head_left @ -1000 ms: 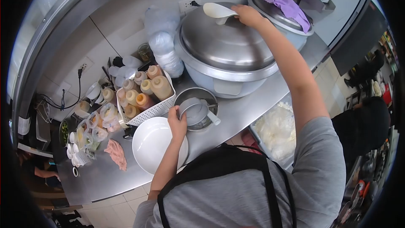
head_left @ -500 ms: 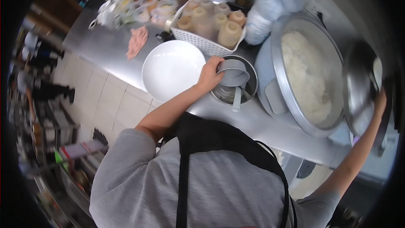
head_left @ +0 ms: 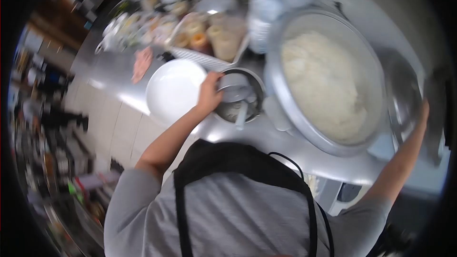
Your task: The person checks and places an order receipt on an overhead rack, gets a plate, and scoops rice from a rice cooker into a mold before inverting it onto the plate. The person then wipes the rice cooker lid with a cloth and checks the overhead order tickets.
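The round grey metal lid (head_left: 402, 90) is tilting at frame right beside a silver-rimmed pot (head_left: 284, 102) of white rice (head_left: 323, 85), the blurred right hand (head_left: 423, 112) seemingly gripping it. The left hand (head_left: 211, 93) is gripping a grey handled cup (head_left: 233, 96) over a steel bowl (head_left: 257, 104). Uncovering seems the step; moving next probably calls for clearing the pot's rim, bare steel tabletop (head_left: 316, 159) lying below.

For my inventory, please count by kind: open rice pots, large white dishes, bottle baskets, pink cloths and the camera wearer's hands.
Open rice pot: 1
Large white dish: 1
Bottle basket: 1
Pink cloth: 1
Left hand, right hand: 2
Total: 6
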The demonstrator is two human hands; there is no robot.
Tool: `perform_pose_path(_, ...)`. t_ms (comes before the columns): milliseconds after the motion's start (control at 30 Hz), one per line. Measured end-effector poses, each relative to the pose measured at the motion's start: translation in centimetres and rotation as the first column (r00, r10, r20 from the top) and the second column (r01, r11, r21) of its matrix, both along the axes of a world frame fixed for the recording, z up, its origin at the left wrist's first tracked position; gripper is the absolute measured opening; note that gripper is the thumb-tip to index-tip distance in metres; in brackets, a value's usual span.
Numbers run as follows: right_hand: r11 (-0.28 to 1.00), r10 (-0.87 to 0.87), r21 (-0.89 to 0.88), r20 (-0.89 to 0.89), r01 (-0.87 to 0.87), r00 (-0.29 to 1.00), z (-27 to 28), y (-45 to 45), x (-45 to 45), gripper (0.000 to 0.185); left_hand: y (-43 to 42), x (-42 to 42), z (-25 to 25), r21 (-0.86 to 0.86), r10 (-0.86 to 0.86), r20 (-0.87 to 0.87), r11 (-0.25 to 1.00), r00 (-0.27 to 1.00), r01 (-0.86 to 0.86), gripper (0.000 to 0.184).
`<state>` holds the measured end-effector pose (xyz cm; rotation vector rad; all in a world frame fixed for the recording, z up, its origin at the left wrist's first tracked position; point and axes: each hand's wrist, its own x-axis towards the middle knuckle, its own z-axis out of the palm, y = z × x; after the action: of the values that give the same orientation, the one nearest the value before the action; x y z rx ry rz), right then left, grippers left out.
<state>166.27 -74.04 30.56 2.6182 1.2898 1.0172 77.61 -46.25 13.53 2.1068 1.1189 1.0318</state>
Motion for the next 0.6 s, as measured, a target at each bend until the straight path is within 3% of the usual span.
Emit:
perform_pose_path(67,0.99,-0.042,-0.124,0.217,0.07,0.975,3.0,0.0,-3.4,0.04,0.8,0.3,1.9,0.088,-0.078,-0.006,0.993,0.997,0.078,0.035)
perform_pose_path(100,0.996,-0.087,0.005,0.239,0.088,0.967,3.8,0.8,-6.9,0.04,0.9,0.4,3.4,0.108,-0.102,0.01,0.989,0.995,0.1,0.035)
perform_pose_path(133,0.985,-0.153,0.091,0.097,0.145,0.983,5.6,2.3,-12.3,0.041,1.1,0.7,5.0,0.094,-0.074,0.025,0.993,0.997,0.071,0.036)
perform_pose_path(167,0.957,-0.203,0.186,-0.115,0.222,0.972,7.9,5.5,-23.5,0.043,1.2,0.9,5.9,0.075,-0.038,0.035,0.997,0.999,0.035,0.037)
perform_pose_path(200,0.962,-0.17,0.152,-0.313,0.226,0.934,8.3,6.9,-25.1,0.044,1.4,1.0,5.9,0.078,-0.081,0.037,0.994,0.996,0.078,0.037)
perform_pose_path(233,0.986,0.045,0.161,-0.495,0.041,0.868,7.0,7.9,-24.9,0.045,1.6,1.1,6.0,0.09,-0.064,-0.009,0.994,0.998,0.065,0.036)
perform_pose_path(267,0.965,0.253,0.218,-0.644,-0.144,0.722,5.7,8.3,-25.5,0.048,1.6,1.4,6.1,0.109,-0.044,-0.055,0.993,0.998,0.05,0.035)
perform_pose_path(300,0.949,0.263,0.316,-0.787,-0.002,0.558,6.6,10.1,-33.1,0.046,1.7,1.5,6.0,0.118,-0.075,-0.056,0.99,0.996,0.081,0.035)
perform_pose_path(333,0.937,0.326,0.334,-0.735,-0.101,0.595,5.0,11.6,-35.6,0.043,2.0,1.6,5.6,0.077,-0.036,-0.013,0.996,0.999,0.037,0.033)
perform_pose_path(400,0.859,0.513,0.402,-0.664,-0.318,0.544,0.0,14.3,-36.5,0.03,2.8,1.3,4.3,-0.052,-0.027,0.078,0.998,0.997,0.031,0.03)
perform_pose_path(433,0.895,0.443,0.186,-0.465,-0.405,0.766,-0.6,15.3,-39.1,0.026,2.8,1.4,4.5,-0.05,-0.052,0.076,0.997,0.996,0.056,0.03)
perform_pose_path(467,0.912,0.389,-0.056,-0.202,-0.407,0.899,-1.1,16.6,-42.1,0.023,2.5,1.6,4.9,-0.02,-0.046,0.087,0.999,0.995,0.048,0.03)
perform_pose_path(533,0.897,0.287,-0.34,-0.035,-0.281,0.957,-2.4,18.8,-44.6,0.023,2.6,1.4,4.9,0.016,-0.059,0.103,0.998,0.993,0.058,0.029)
perform_pose_path(600,0.873,0.364,-0.373,0.065,-0.315,0.929,-5.5,20.6,-44.6,0.021,3.2,1.0,3.7,-0.062,-0.08,0.194,0.994,0.978,0.094,0.022)
